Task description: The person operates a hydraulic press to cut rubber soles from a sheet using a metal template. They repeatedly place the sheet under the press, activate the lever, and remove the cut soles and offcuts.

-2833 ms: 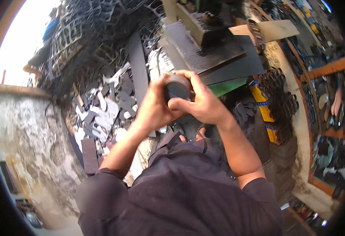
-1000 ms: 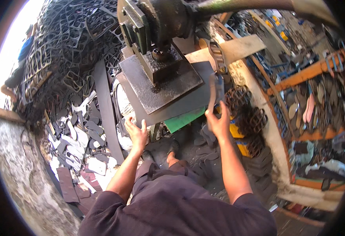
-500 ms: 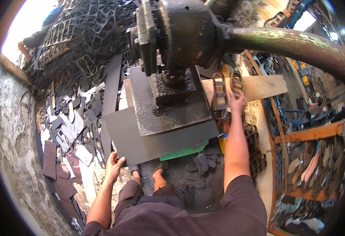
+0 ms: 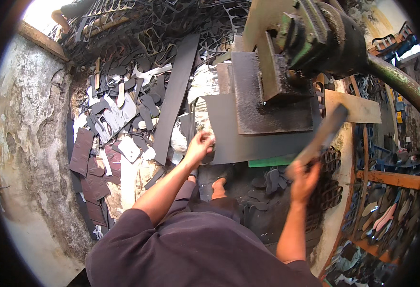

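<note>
In my right hand (image 4: 303,179) is a long, narrow cutting die (image 4: 319,138), smeared by motion and tilted up toward the far right. The hand is closed around its near end, just right of the press. A dark grey flat sheet (image 4: 253,149) lies under the square steel plate (image 4: 273,117) of the press and juts out toward me. At the sheet's left edge, my left hand (image 4: 200,147) has its fingers curled and pinched against the edge. Part of the sheet is hidden beneath the plate.
The heavy press head (image 4: 310,40) stands above the plate, its thick arm (image 4: 399,79) reaching right. A wooden board (image 4: 356,106) sticks out on the right. Scraps (image 4: 119,107) and a long dark strip (image 4: 176,100) fill the left. Racks of soles (image 4: 384,217) stand at right.
My right hand has lifted a cutting die off the board and brought it nearer. My left hand has moved from the sheet's near corner up along its left edge. The view has shifted left.
</note>
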The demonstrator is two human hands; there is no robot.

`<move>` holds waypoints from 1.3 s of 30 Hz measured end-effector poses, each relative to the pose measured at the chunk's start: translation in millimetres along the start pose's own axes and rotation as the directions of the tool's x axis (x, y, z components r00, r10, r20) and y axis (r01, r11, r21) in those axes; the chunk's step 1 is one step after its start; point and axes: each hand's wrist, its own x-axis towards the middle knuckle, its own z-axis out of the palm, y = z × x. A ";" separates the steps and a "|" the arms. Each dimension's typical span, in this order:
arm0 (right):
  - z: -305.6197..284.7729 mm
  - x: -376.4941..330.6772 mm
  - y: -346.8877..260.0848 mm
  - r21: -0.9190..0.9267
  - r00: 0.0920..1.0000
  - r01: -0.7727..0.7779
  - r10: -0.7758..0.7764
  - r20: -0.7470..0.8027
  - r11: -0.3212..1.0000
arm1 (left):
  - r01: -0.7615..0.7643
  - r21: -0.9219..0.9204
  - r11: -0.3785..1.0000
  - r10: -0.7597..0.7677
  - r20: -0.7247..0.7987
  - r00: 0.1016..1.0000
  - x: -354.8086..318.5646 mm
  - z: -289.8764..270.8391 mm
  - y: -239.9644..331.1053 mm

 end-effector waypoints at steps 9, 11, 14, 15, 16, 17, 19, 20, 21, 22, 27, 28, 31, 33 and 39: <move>200.2 -72.8 10.9 -0.394 0.929 0.279 -0.143 0.341 0.876 | -0.012 -0.334 0.943 0.067 0.154 0.986 64.4 -23.2 15.6; 212.8 -67.4 27.8 -0.501 0.916 0.390 -0.272 0.294 0.773 | 0.018 -0.382 0.924 0.036 0.132 0.991 53.3 -15.3 25.5; 219.1 -62.3 33.0 -0.534 0.904 0.424 -0.308 0.295 0.731 | 0.016 -0.448 0.894 0.060 0.154 0.986 53.1 -18.3 22.7; 219.9 -61.8 36.0 -0.545 0.904 0.425 -0.311 0.292 0.723 | 0.012 -0.440 0.898 0.057 0.143 0.988 53.2 -18.2 22.7; 221.2 -62.5 38.7 -0.560 0.904 0.426 -0.314 0.289 0.711 | 0.009 -0.432 0.902 0.054 0.133 0.990 53.2 -17.7 22.7; 222.3 -63.7 41.3 -0.574 0.905 0.426 -0.317 0.285 0.699 | 0.006 -0.424 0.906 0.051 0.123 0.991 52.5 -16.3 22.3; 222.9 -64.2 42.2 -0.587 0.909 0.416 -0.307 0.281 0.694 | 0.005 -0.413 0.911 0.037 0.095 0.995 47.1 -13.1 27.2; 221.4 -64.0 41.7 -0.589 0.914 0.406 -0.294 0.280 0.699 | -0.007 -0.408 0.913 0.046 0.088 0.995 47.8 -10.8 26.7; 221.6 -65.1 39.0 -0.587 0.918 0.396 -0.281 0.281 0.706 | -0.021 -0.401 0.916 0.055 0.075 0.996 48.3 -11.4 25.8; 217.8 -67.4 32.0 -0.576 0.934 0.350 -0.227 0.276 0.739 | -0.018 -0.429 0.903 0.045 0.053 0.998 48.5 -11.6 24.8; 173.9 -91.7 43.5 -0.592 0.933 0.334 -0.168 0.318 0.734 | -0.153 -0.339 0.928 0.179 0.047 0.983 28.1 -5.7 40.3; 170.0 -91.6 51.0 -0.598 0.924 0.359 -0.182 0.336 0.717 | -0.151 -0.334 0.931 0.180 0.060 0.982 27.2 -5.4 40.6; 165.8 -89.5 60.1 -0.588 0.904 0.417 -0.249 0.347 0.693 | -0.142 -0.298 0.944 0.165 0.052 0.985 34.5 -4.9 38.7; 164.7 -89.8 65.8 -0.599 0.900 0.429 -0.262 0.348 0.676 | -0.167 -0.337 0.927 0.195 0.052 0.979 35.9 -5.0 36.2; 162.8 -90.0 64.1 -0.597 0.896 0.435 -0.258 0.361 0.674 | -0.171 -0.373 0.912 0.190 0.016 0.982 36.3 -3.9 31.9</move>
